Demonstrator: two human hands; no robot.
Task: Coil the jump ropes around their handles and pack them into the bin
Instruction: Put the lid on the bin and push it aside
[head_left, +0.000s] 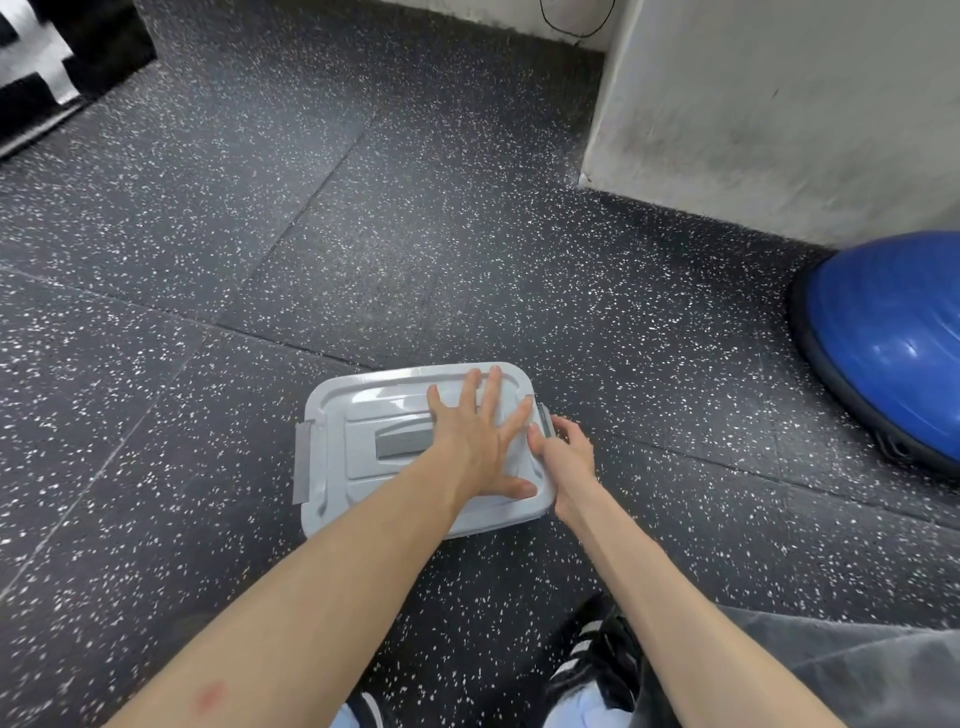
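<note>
The grey bin sits lidded on the speckled floor. The left hand presses flat, fingers spread, on the lid; the right hand curls onto the side latch. Judged the closing step: next, snapping both latches. No ropes visible.
</note>
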